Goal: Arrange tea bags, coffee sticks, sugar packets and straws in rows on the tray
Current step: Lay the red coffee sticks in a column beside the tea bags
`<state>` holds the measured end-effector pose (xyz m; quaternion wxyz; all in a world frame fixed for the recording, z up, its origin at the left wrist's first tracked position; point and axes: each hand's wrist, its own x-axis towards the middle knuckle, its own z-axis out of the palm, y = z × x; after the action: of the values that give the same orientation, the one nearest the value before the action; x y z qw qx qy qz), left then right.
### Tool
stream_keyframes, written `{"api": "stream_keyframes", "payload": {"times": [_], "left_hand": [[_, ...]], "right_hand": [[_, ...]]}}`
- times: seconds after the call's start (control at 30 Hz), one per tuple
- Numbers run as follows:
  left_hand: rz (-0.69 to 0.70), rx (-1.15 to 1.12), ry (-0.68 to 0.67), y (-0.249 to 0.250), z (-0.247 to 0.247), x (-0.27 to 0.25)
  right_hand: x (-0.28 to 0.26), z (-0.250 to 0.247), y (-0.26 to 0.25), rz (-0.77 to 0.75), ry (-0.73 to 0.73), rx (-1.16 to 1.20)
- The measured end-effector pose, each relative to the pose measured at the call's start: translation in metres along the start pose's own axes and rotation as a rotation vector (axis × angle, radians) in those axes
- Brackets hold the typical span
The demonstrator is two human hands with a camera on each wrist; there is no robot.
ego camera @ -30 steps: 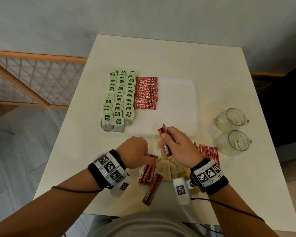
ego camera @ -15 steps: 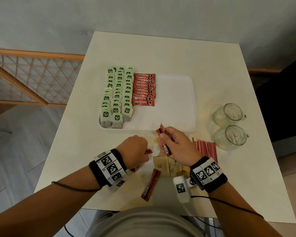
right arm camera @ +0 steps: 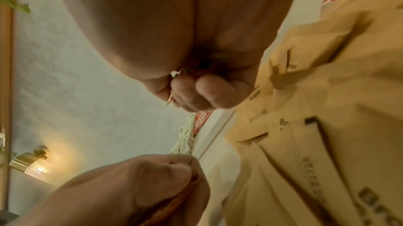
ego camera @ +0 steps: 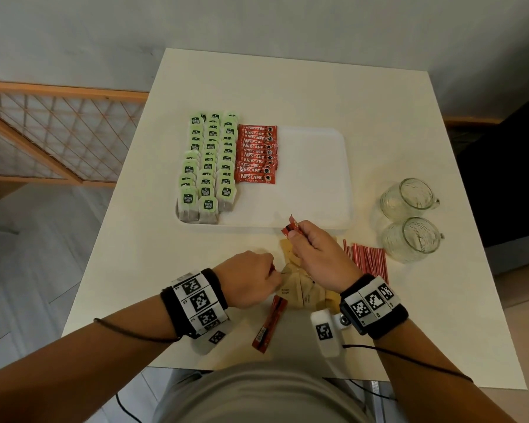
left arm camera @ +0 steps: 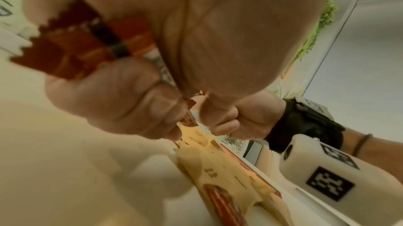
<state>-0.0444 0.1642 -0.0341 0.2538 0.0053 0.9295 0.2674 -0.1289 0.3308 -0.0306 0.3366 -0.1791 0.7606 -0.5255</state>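
Fingers of the right hand (ego camera: 315, 254) pinch coffee sticks (ego camera: 292, 228) upright at the tray's (ego camera: 318, 178) 6 o'clock edge. Left hand (ego camera: 245, 277) curls round more sticks (left arm camera: 72, 54), at 9 o'clock of the sugar packets (ego camera: 300, 288). Straws (ego camera: 367, 257) lie at their 3 o'clock.

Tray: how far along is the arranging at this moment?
Done: tea bags fill the left of the tray, with a row of coffee sticks beside them. In hand: the right hand and left hand each hold more red sticks. Left: one stick, the sugar packets and the straws lie on the table.
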Motion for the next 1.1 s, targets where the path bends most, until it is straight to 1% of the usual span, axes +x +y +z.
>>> {"api": "stream_keyframes", "payload": {"times": [0.07, 0.17, 0.33, 0.43, 0.53, 0.63, 0.73, 0.83, 0.9, 1.0, 1.1], "left_hand": [[0.024, 0.063, 0.008, 0.003, 0.004, 0.000], [0.036, 0.156, -0.068, 0.005, 0.006, 0.001], [0.061, 0.201, -0.137, 0.005, 0.014, 0.001], [0.086, 0.215, -0.166, 0.005, 0.014, -0.001], [0.078, 0.183, -0.200, 0.000, 0.012, -0.001], [0.050, 0.074, -0.238, -0.005, 0.004, 0.000], [0.028, -0.044, -0.217, -0.011, -0.014, 0.001], [0.010, -0.176, -0.118, -0.018, -0.031, 0.002], [0.002, -0.326, -0.080, -0.022, -0.040, 0.003], [-0.035, -0.580, -0.027, -0.022, -0.053, 0.004], [-0.140, -0.759, 0.103, -0.023, -0.061, 0.010]], "right_hand": [[0.000, -0.002, 0.001, -0.021, 0.011, -0.069], [-0.002, -0.005, 0.004, -0.043, 0.021, -0.205], [-0.005, -0.005, 0.007, -0.039, 0.000, -0.276], [-0.005, -0.005, 0.009, -0.048, 0.004, -0.277], [-0.005, -0.003, 0.011, -0.057, 0.007, -0.274], [-0.004, -0.002, 0.010, -0.055, 0.007, -0.253], [-0.006, 0.000, 0.003, -0.074, -0.001, -0.196], [-0.006, 0.002, -0.002, -0.023, -0.013, 0.006], [-0.003, 0.003, -0.005, 0.013, -0.021, 0.086], [0.004, 0.005, -0.007, 0.012, -0.008, 0.068], [0.014, 0.009, -0.011, 0.005, 0.006, 0.019]]}}
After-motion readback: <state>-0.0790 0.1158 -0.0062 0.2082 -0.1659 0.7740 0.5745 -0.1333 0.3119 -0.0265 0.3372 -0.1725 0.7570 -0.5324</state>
